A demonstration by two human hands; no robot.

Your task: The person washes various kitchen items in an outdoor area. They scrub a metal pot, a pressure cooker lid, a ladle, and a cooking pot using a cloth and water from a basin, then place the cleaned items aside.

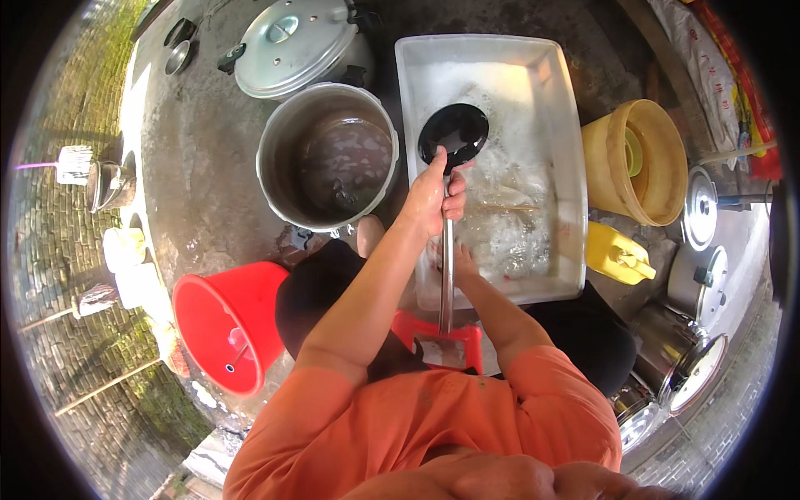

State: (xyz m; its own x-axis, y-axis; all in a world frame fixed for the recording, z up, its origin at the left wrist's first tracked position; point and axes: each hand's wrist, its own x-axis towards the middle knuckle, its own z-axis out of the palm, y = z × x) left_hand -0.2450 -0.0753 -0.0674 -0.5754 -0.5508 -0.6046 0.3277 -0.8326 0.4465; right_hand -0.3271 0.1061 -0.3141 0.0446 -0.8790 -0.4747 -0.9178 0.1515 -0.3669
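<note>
My left hand [434,195] grips the metal handle of a ladle [454,134] with a wet black bowl, held over the near left part of a white plastic tub [572,187]. Its thumb lies along the neck, just below the bowl. Foamy water [494,94] fills the tub, and a thin stick [507,207] shows at the surface. My right hand [461,261] reaches into the tub's near left corner, partly hidden behind the ladle's handle. Its fingers are unclear in the water.
Left of the tub stands a large metal pot [269,187] with murky liquid, beside a lidded pressure cooker [294,44]. A red bucket [219,278] leans by my left knee. A yellowish bucket [603,162], a yellow jug [615,253] and lidded pots [684,281] stand right.
</note>
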